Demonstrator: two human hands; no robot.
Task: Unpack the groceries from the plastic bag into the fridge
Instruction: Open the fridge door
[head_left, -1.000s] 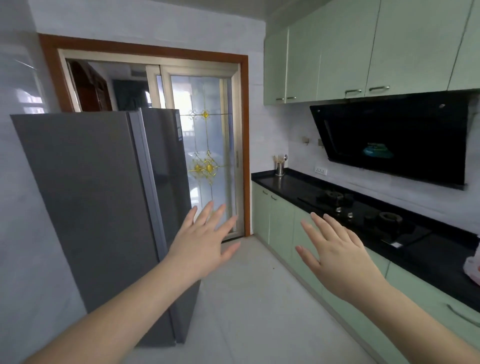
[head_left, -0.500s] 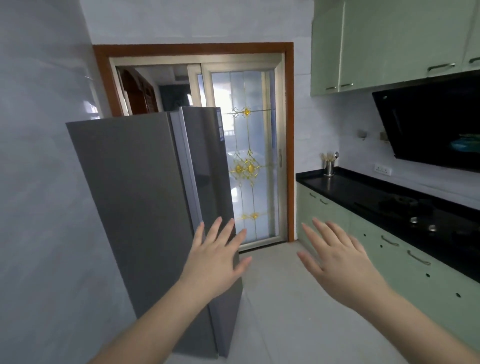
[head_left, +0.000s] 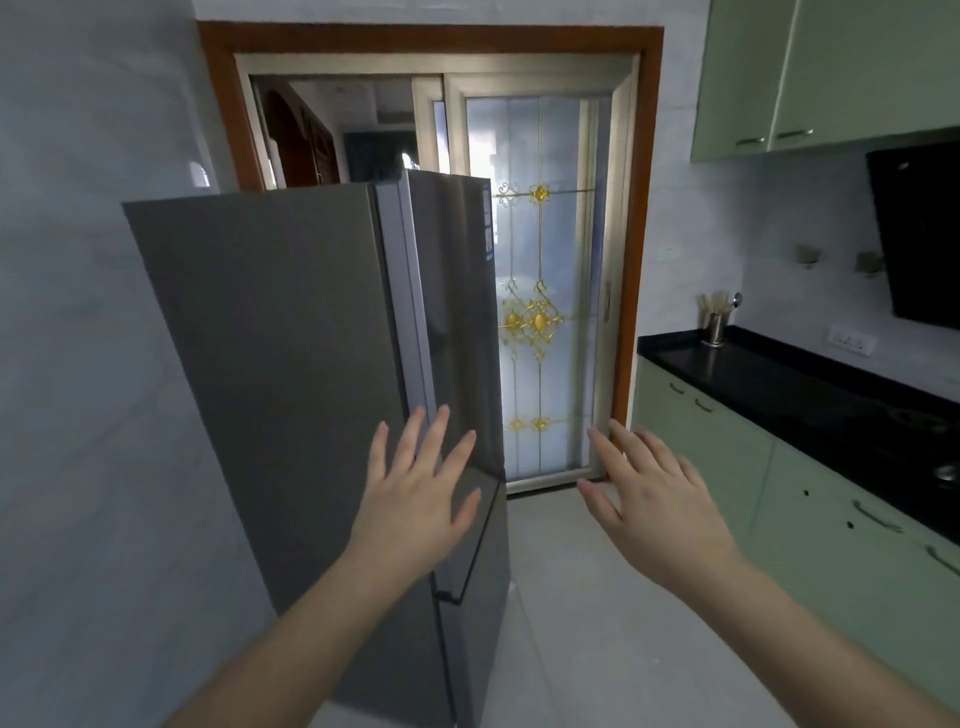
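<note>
A tall grey fridge (head_left: 280, 374) stands against the left wall, its doors closed and its dark front (head_left: 457, 322) facing right. My left hand (head_left: 415, 499) is raised in front of the fridge's front corner, fingers spread and holding nothing. My right hand (head_left: 654, 504) hovers to the right over the floor, fingers straight and empty. No plastic bag or groceries are in view.
A sliding glass door (head_left: 540, 291) with gold ornaments lies straight ahead in a brown frame. Green base cabinets (head_left: 727, 447) under a black counter (head_left: 810, 384) run along the right, with a utensil cup (head_left: 716, 325) at its far end. Light floor (head_left: 582, 613) stretches between fridge and cabinets.
The view has swung left and closer to the fridge, so the counter and hob slid out to the right. Both hands stay raised and spread, now nearer the fridge front.
</note>
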